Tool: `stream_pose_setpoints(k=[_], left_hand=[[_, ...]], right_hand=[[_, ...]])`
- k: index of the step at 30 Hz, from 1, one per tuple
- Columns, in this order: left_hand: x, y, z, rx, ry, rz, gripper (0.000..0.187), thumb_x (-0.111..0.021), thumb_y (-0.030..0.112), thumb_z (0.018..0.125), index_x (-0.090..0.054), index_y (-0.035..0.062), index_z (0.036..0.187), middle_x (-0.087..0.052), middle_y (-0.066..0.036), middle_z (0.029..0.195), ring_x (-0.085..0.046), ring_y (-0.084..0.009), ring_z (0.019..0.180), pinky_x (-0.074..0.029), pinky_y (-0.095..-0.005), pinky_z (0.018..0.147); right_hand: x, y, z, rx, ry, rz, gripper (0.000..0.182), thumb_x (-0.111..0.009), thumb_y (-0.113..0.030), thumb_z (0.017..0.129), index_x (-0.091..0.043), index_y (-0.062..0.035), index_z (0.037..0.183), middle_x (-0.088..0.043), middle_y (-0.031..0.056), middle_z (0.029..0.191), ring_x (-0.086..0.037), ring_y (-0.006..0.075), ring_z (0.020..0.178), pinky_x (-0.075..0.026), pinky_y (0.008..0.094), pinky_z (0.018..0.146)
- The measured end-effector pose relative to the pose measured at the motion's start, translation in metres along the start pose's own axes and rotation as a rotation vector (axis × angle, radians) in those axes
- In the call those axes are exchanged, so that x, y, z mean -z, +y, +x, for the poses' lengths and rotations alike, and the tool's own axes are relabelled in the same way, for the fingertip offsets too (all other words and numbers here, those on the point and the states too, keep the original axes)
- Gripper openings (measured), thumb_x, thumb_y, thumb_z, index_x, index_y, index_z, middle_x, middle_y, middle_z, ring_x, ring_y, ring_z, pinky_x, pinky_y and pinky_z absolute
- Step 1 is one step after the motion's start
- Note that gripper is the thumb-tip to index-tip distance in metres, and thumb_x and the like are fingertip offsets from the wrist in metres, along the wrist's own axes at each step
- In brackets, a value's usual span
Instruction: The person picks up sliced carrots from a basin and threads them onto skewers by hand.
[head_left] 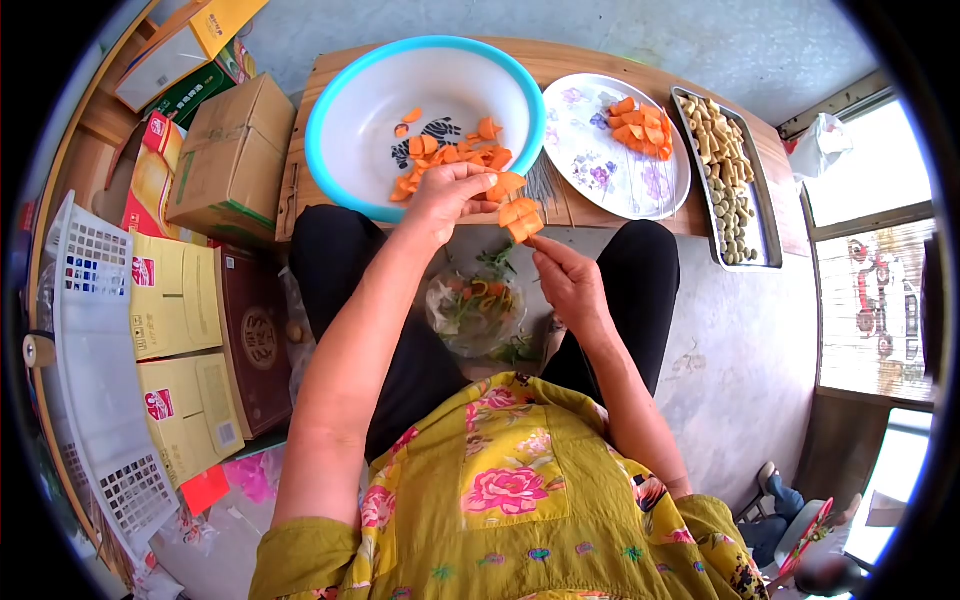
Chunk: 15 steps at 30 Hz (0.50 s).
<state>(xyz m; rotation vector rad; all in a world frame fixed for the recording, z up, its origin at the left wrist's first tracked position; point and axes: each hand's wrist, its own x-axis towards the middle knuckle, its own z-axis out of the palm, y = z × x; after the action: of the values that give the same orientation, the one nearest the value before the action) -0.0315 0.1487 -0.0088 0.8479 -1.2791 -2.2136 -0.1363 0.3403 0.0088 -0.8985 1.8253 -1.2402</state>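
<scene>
My left hand [452, 203] pinches an orange carrot slice [508, 186] in front of the basin. Just below it, several carrot slices [521, 219] sit stacked together at the tip of my right hand's grip. My right hand [573, 284] is closed, fingers pressed around what looks like the end of a thin skewer; most of the stick is hidden. Behind my left hand stands a white basin with a blue rim [316, 130], holding loose carrot pieces [462, 152]. A flowered white plate [570, 122] to the right carries skewered carrot slices [640, 130].
Thin sticks [543, 188] lie between basin and plate on the wooden table [300, 165]. A metal tray [744, 262] of skewered food stands at right. Between my legs is a plastic bag of scraps [475, 312]. Cardboard boxes [232, 150] and a white basket [105, 370] line the left.
</scene>
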Motion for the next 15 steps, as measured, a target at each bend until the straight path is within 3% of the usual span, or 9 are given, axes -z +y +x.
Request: stream_pose_setpoints(k=[4, 15], left_hand=[[0.0067, 0.0039, -0.0011, 0.061, -0.086, -0.098, 0.021, -0.064, 0.012, 0.085, -0.062, -0.0033, 0.099, -0.064, -0.010, 0.096, -0.062, -0.0167, 0.086, -0.055, -0.0329, 0.075], [0.0107, 0.0060, -0.0027, 0.104, -0.138, -0.148, 0.017, -0.062, 0.012, 0.086, -0.061, -0.0013, 0.096, -0.064, -0.008, 0.091, -0.062, -0.0147, 0.081, -0.056, -0.0307, 0.072]], right_hand=[[0.0034, 0.0007, -0.0008, 0.003, -0.014, 0.041, 0.027, -0.057, -0.009, 0.089, -0.061, 0.0001, 0.114, -0.049, -0.0037, 0.065, -0.040, 0.0032, 0.057, -0.036, 0.0203, 0.051], [0.0107, 0.0038, 0.0006, 0.057, -0.068, 0.039, 0.025, -0.054, -0.007, 0.090, -0.061, -0.0005, 0.114, -0.045, -0.0044, 0.064, -0.038, 0.0037, 0.057, -0.035, 0.0205, 0.050]])
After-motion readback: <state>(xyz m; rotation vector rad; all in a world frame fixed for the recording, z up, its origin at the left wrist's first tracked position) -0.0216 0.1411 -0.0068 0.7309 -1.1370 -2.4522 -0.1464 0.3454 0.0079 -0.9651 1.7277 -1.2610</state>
